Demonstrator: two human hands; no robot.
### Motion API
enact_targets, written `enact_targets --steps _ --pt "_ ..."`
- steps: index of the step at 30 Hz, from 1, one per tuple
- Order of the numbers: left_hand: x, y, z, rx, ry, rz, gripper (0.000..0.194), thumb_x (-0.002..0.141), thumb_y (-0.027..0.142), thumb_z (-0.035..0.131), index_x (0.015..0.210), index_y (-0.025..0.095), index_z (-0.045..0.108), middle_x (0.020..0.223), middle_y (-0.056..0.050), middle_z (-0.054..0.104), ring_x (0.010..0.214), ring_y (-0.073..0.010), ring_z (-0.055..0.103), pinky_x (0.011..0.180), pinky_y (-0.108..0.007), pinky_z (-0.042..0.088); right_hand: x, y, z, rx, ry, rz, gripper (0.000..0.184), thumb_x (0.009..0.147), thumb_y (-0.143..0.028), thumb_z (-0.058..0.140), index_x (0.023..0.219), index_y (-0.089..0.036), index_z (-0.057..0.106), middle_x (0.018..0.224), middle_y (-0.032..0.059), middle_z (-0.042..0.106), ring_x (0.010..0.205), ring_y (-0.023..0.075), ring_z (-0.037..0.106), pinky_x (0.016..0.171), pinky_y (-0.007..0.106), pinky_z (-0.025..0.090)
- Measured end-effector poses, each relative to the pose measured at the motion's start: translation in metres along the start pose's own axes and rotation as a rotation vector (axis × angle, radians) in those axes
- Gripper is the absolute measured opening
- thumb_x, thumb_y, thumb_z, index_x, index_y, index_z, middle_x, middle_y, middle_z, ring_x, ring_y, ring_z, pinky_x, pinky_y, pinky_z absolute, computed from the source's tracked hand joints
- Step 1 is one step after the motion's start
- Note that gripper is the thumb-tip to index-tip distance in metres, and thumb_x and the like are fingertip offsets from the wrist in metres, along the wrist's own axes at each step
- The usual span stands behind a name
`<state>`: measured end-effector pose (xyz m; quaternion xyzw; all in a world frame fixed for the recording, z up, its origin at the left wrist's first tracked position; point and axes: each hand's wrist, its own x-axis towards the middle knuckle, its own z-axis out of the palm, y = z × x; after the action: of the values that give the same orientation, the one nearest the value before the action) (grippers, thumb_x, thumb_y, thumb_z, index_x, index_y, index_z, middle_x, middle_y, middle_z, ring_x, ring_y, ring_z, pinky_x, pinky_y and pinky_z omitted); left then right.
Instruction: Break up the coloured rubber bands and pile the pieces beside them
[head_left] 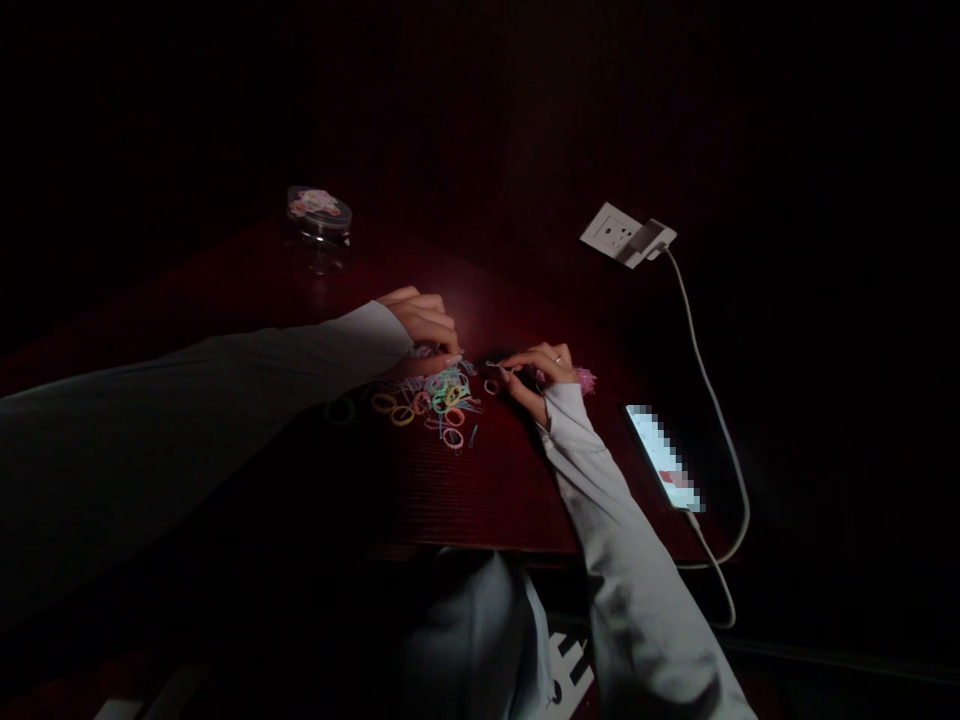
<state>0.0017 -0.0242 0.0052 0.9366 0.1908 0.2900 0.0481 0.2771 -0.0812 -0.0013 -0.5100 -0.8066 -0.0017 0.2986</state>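
A loose pile of small hair ties [452, 395] in several colours lies on the dark red table [480, 490], with thin pale blue hairpins [473, 436] among them. My left hand [421, 322] reaches over the far side of the pile, fingers bent down and closed at its edge; what they grip is too small to make out. To the right of the pile, my right hand [541, 372] pinches a small, thin, pale hairpin [493, 364] between thumb and forefinger. Just below it is a pale ring-shaped hair tie [491, 387]. A pink bunch [585, 380] shows partly behind my right hand.
A round clear container [320, 215] with a pink decorated lid stands at the back left. To the right lies a lit phone [664, 458] on a white cable [701, 360], which runs to a charger in a wall socket [611, 233]. The surroundings are very dark.
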Motion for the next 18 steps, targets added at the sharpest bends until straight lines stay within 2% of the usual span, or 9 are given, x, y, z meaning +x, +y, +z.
enact_targets --steps 2,5,7,12,15,18 --pt "0.0 0.0 0.0 0.017 0.029 -0.019 0.039 0.102 0.046 0.039 0.09 0.023 0.069 0.096 0.0 0.077 0.096 -0.0194 0.061 0.091 -0.037 0.035 0.001 0.011 -0.004 -0.014 0.077 0.07 0.018 0.091 -0.039 0.066 0.095 -0.026 0.078 0.088 0.0026 0.072 0.091 0.0219 0.059 0.09 0.038 0.042" --pt "0.0 0.0 0.001 0.037 0.067 -0.041 0.037 0.102 0.044 0.041 0.088 0.022 0.068 0.094 -0.001 0.076 0.096 -0.0199 0.06 0.089 -0.037 0.035 0.001 0.028 -0.007 -0.08 0.215 0.249 0.022 0.091 -0.041 0.063 0.095 -0.024 0.077 0.089 0.004 0.071 0.092 0.0233 0.056 0.086 0.037 0.041" --pt "0.0 0.0 0.001 0.044 0.085 -0.059 0.034 0.101 0.042 0.044 0.088 0.022 0.069 0.093 -0.001 0.076 0.095 -0.0198 0.06 0.089 -0.036 0.035 0.0 0.035 -0.01 -0.152 0.245 0.369 0.024 0.09 -0.043 0.063 0.095 -0.025 0.077 0.091 0.0045 0.07 0.093 0.0245 0.054 0.086 0.038 0.038" --pt "0.001 0.001 -0.001 0.066 0.117 -0.124 0.032 0.099 0.04 0.045 0.084 0.022 0.068 0.089 0.0 0.075 0.093 -0.0193 0.059 0.088 -0.036 0.034 -0.001 0.036 -0.014 -0.328 0.126 0.556 0.022 0.087 -0.045 0.066 0.093 -0.027 0.077 0.098 0.0061 0.068 0.103 0.03 0.05 0.094 0.046 0.031" --pt "0.002 0.003 -0.003 0.088 0.119 -0.166 0.035 0.1 0.041 0.044 0.083 0.022 0.067 0.088 0.0 0.074 0.093 -0.0188 0.059 0.088 -0.035 0.034 -0.004 0.038 -0.014 -0.331 0.07 0.559 0.023 0.085 -0.046 0.067 0.095 -0.028 0.079 0.101 0.0068 0.068 0.105 0.0318 0.048 0.094 0.049 0.029" --pt "0.001 0.003 -0.004 0.097 0.117 -0.182 0.034 0.1 0.04 0.044 0.083 0.022 0.067 0.088 0.0 0.074 0.094 -0.0182 0.058 0.088 -0.034 0.033 -0.007 0.044 -0.011 -0.295 0.069 0.529 0.025 0.082 -0.047 0.069 0.095 -0.029 0.079 0.102 0.0069 0.069 0.104 0.0317 0.048 0.093 0.05 0.029"
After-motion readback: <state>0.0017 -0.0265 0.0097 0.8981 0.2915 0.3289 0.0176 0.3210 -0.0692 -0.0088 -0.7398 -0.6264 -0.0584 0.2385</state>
